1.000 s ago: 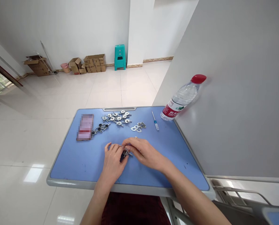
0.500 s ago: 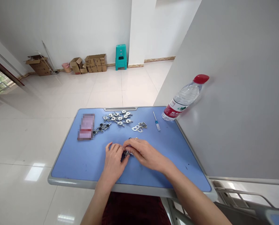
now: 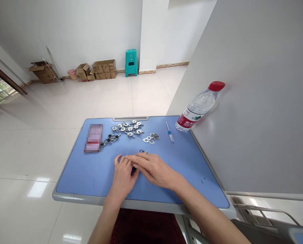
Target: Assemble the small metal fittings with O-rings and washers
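Observation:
My left hand [image 3: 123, 174] rests near the front middle of the blue tabletop, its fingers closed round a small part that is now almost wholly hidden. My right hand [image 3: 154, 168] lies over the left fingertips, its fingers bent and pressed together at the same part. Just beyond the right knuckles a small dark loop [image 3: 141, 151] shows on the table. Farther back lie a cluster of metal fittings [image 3: 129, 128], several flat metal plates with holes [image 3: 150, 139], and some metal pieces with black round caps [image 3: 109, 138].
A screwdriver [image 3: 170, 133] with a clear and blue handle lies right of the plates. A red-capped water bottle [image 3: 196, 110] stands at the back right by the grey panel [image 3: 255, 101]. A phone-like pinkish slab [image 3: 94, 137] lies at left. Cartons [image 3: 104, 69] and green stools [image 3: 131, 62] line the wall.
My right hand has shifted slightly left over the left fingers. The metal part that showed between them is now covered, and the dark loop behind shows more.

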{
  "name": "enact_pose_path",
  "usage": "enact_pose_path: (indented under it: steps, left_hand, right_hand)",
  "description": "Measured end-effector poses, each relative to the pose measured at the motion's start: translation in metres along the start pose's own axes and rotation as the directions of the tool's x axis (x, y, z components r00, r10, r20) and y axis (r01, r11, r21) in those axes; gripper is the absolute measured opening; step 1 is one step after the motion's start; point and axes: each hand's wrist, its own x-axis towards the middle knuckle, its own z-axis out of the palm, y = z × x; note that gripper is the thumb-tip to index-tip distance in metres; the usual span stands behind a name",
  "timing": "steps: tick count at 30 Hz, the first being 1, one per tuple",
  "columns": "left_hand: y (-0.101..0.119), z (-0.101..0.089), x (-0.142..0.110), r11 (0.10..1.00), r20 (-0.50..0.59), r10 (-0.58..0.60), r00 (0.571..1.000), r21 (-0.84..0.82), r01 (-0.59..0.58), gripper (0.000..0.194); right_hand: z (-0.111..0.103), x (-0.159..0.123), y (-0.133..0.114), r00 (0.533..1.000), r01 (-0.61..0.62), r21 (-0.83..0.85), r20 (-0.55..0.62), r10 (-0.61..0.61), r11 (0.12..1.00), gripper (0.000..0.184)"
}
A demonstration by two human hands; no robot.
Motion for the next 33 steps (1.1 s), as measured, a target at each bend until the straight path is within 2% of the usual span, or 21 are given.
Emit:
enact_pose_path:
  steps: [3, 8, 13, 16, 19, 22, 25, 30, 33]
  left_hand:
    - [0.001, -0.001, 0.000, 1.000, 0.010, -0.006, 1.000, -0.001, 0.006, 0.017]
    - [0.001, -0.002, 0.001, 1.000, 0.005, 0.004, 1.000, 0.000, -0.004, 0.012]
    - [0.001, -0.002, 0.001, 1.000, 0.007, 0.003, 1.000, 0.002, -0.003, 0.014]
    - [0.002, -0.002, 0.001, 1.000, 0.017, -0.002, 1.000, 0.015, 0.001, 0.013]
    - [0.002, -0.003, 0.001, 1.000, 0.013, 0.006, 1.000, 0.025, -0.006, 0.008]
    - [0.002, -0.002, 0.001, 1.000, 0.000, 0.016, 1.000, 0.015, -0.016, 0.009]
    - [0.001, -0.001, 0.001, 1.000, -0.010, 0.010, 1.000, 0.009, -0.010, 0.013]
    - [-0.001, 0.001, -0.001, 1.000, -0.003, 0.003, 1.000, 0.019, -0.003, 0.015]
    - [-0.001, 0.001, -0.001, 1.000, 0.005, -0.003, 1.000, 0.026, 0.003, 0.014]
  right_hand:
    - [-0.002, 0.001, 0.000, 1.000, -0.004, 0.095, 0.006, 0.004, 0.995, 0.038]
    - [0.009, 0.000, 0.003, 0.984, -0.015, 0.040, -0.177, 0.022, 0.999, 0.024]
    - [0.006, 0.002, 0.000, 0.994, 0.006, 0.065, -0.106, 0.001, 0.998, 0.030]
    - [0.003, 0.003, 0.000, 0.986, 0.019, 0.092, -0.169, -0.004, 0.996, 0.025]
    - [0.006, 0.002, 0.002, 0.971, -0.039, 0.032, -0.236, 0.046, 0.999, 0.013]
    - [0.010, 0.001, 0.002, 0.975, -0.070, 0.019, -0.211, 0.072, 0.997, 0.010]
    - [0.011, 0.001, 0.000, 0.984, -0.019, 0.048, -0.176, 0.028, 0.999, 0.016]
    - [0.004, 0.002, -0.002, 0.990, 0.061, -0.005, -0.129, -0.061, 0.998, 0.030]
    - [0.001, 0.003, -0.002, 0.992, 0.098, 0.062, -0.083, -0.093, 0.993, 0.034]
